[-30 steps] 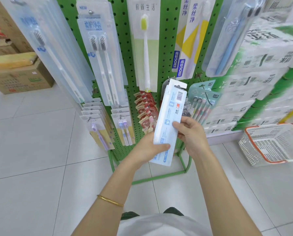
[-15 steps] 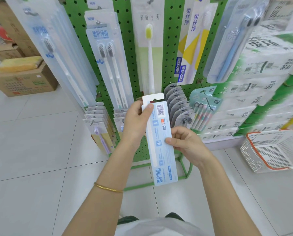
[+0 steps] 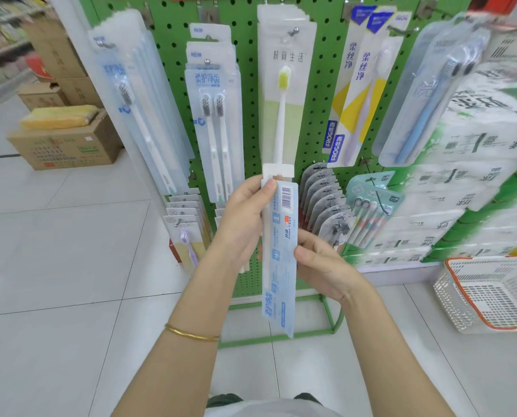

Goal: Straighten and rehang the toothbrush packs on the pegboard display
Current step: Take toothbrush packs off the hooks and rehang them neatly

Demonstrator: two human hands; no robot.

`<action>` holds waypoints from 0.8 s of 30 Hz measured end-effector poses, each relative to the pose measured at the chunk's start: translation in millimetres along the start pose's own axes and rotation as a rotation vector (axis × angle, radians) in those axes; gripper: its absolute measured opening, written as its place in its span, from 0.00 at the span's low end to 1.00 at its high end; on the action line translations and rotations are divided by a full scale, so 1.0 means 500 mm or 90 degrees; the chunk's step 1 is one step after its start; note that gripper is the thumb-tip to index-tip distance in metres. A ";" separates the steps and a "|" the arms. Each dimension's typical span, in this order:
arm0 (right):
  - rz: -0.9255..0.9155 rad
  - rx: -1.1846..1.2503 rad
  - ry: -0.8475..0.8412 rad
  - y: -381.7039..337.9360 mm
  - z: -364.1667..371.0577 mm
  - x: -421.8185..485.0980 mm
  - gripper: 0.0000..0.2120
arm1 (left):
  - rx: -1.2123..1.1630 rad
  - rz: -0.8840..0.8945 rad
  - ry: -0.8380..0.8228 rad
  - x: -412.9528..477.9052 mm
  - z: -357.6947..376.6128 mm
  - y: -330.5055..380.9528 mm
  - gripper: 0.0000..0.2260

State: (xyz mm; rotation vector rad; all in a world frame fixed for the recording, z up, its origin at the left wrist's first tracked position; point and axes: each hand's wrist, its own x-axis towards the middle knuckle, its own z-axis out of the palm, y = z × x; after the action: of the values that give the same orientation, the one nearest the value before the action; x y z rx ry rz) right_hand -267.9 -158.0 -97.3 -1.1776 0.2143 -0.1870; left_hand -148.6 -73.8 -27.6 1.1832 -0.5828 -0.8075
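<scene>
The left hand (image 3: pixel 242 227) grips the top of the pack (image 3: pixel 281 281), thumb pressed on its upper left corner. The right hand (image 3: pixel 323 266) pinches the pack's right edge near the middle. A second ago the pack leaned with its top to the right and the left hand held it low down. Now it stands almost upright, raised nearer the pegboard (image 3: pixel 248 85), with the left hand up at its top.

The pack's back faces the camera: a barcode (image 3: pixel 286 197) near the top and 柔护净齿 printed sideways low down; the small print is unreadable. The twin pack (image 3: pixel 213 121) hanging to the left carries the same four characters and "NEW". The yellow-brush pack (image 3: pixel 284 109) reads 极简生活. To the right, the yellow-blue packs (image 3: pixel 356 94) read 柔丝净 and "FROG 青蛙".

The held pack's white top tab overlaps the bottom edge of the yellow-brush pack. A fan of grey packs (image 3: pixel 320 200) sits just right of it. Tiled floor (image 3: pixel 55 266) lies open on the left, with boxes (image 3: pixel 67 145) far left and a basket (image 3: pixel 488 293) on the right.
</scene>
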 end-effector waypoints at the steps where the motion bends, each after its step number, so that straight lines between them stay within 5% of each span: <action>1: -0.009 -0.005 -0.014 -0.010 0.010 0.004 0.41 | -0.004 0.007 -0.006 -0.002 -0.002 0.012 0.07; 4: -0.054 -0.055 -0.011 -0.045 0.040 0.018 0.37 | 0.005 0.043 -0.001 -0.009 -0.011 0.055 0.08; 11: -0.172 -0.390 0.271 -0.144 0.149 0.080 0.25 | 0.111 0.198 0.183 -0.024 -0.037 0.149 0.10; 18: -0.290 -0.521 0.467 -0.163 0.210 0.164 0.30 | 0.169 0.318 0.271 -0.026 -0.049 0.188 0.11; 24: -0.315 -0.570 0.527 -0.154 0.222 0.199 0.29 | 0.213 0.345 0.265 -0.012 -0.054 0.188 0.12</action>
State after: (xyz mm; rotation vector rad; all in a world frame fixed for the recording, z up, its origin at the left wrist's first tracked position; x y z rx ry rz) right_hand -145.2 -113.0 7.9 -1.9816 0.7851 -1.1070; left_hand -108.7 -38.2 54.6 1.3607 -0.6614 0.0048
